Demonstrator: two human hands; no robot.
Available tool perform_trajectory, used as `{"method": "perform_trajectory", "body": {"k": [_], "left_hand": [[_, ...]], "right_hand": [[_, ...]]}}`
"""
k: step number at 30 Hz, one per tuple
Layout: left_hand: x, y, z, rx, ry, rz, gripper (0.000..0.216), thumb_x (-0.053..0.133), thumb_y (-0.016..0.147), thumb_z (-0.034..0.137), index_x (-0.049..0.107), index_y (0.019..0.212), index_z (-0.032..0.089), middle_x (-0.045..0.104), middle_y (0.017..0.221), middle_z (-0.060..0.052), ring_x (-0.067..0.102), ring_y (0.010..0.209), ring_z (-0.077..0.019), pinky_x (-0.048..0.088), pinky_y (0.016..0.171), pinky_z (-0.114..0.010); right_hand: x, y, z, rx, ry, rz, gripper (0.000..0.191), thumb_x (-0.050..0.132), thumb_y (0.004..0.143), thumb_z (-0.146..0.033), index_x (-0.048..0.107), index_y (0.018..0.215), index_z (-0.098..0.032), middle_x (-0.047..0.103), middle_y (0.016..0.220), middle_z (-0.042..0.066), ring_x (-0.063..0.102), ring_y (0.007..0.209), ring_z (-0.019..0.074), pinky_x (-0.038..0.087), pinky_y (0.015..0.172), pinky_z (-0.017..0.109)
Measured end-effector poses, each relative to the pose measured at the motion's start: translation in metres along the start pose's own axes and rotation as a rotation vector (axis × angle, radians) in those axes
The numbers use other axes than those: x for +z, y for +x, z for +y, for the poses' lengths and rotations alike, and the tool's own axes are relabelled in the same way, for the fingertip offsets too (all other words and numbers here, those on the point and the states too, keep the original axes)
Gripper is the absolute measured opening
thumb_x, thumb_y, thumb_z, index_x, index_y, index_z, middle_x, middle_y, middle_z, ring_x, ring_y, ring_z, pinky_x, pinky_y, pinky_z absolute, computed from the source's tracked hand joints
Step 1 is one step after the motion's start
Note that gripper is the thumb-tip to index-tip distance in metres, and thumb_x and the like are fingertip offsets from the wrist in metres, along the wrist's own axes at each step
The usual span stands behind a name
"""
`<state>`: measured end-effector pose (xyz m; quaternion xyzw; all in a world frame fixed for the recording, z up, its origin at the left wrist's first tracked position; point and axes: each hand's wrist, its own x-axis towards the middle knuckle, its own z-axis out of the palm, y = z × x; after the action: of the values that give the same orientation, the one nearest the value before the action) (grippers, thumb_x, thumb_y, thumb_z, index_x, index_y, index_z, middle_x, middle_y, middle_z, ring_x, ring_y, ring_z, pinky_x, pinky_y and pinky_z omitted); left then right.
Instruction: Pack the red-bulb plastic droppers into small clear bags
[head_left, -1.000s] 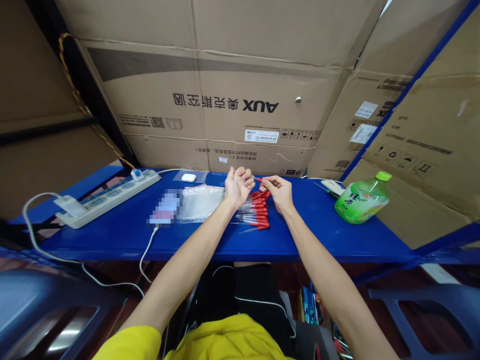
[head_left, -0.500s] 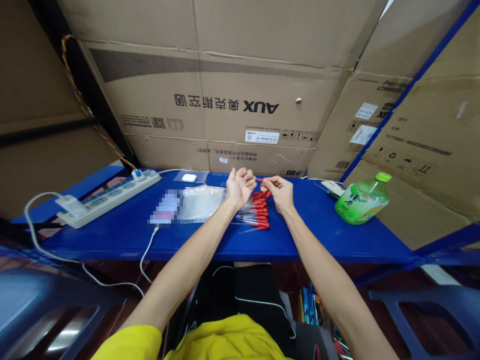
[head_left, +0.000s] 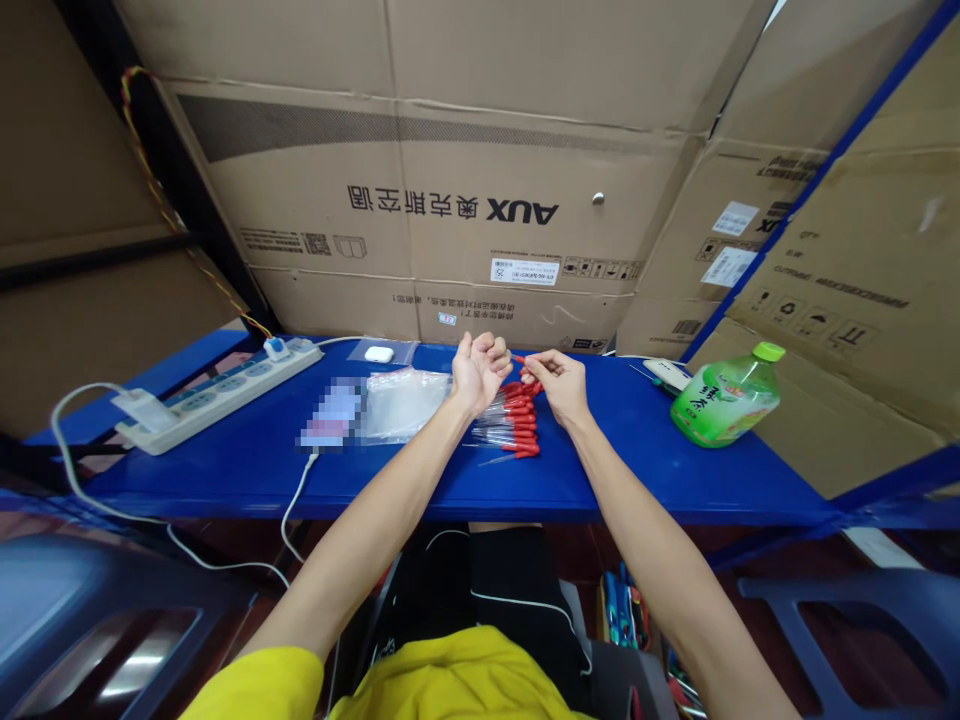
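Above the blue table, my right hand pinches a small red-handled tool between thumb and fingers. Close on its left, my left hand is palm up with its fingers curled in. Whatever those fingers hold is hidden, and I cannot tell whether the tool reaches into them. Below both hands lies a row of similar red-handled tools, thin pale shafts to the left and red ends to the right. They may be small screwdrivers. Left of my left forearm, clear plastic bags lie flat.
A phone on a charging cable and a white power strip occupy the left side. A white case sits at the back. To the right stands a green tea bottle near a white object. Cardboard walls the back.
Hardly anything differs. Both hands stay in nearly the same place with the same grip, and the camera view shifts very slightly.
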<state>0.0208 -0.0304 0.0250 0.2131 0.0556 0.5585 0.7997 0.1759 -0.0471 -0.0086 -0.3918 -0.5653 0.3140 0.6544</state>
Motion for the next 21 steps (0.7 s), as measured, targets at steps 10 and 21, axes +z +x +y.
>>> {"method": "perform_trajectory", "body": {"k": [10,21], "left_hand": [[0.0006,-0.0011,-0.0031,-0.008,-0.001,-0.012,0.042,0.030,0.107,0.047,0.031,0.073,0.022,0.033,0.065,0.002,0.032,0.049,-0.0117,0.032,0.047,-0.024],[-0.0017,-0.0004,-0.0048,-0.006,0.017,-0.047,0.043,0.026,0.107,0.046,0.031,0.073,0.021,0.033,0.066,0.002,0.031,0.048,-0.0109,0.034,0.049,-0.024]], "right_hand": [[0.0022,-0.0020,-0.0043,0.012,0.007,0.016,0.045,0.086,0.069,-0.061,0.073,0.081,-0.020,0.075,0.071,0.004,0.069,0.060,0.0177,0.059,0.063,0.032],[0.0045,-0.0001,-0.0002,0.008,0.023,0.001,0.043,0.088,0.068,-0.058,0.075,0.082,-0.020,0.075,0.072,0.004,0.069,0.061,0.0181,0.059,0.067,0.034]]}}
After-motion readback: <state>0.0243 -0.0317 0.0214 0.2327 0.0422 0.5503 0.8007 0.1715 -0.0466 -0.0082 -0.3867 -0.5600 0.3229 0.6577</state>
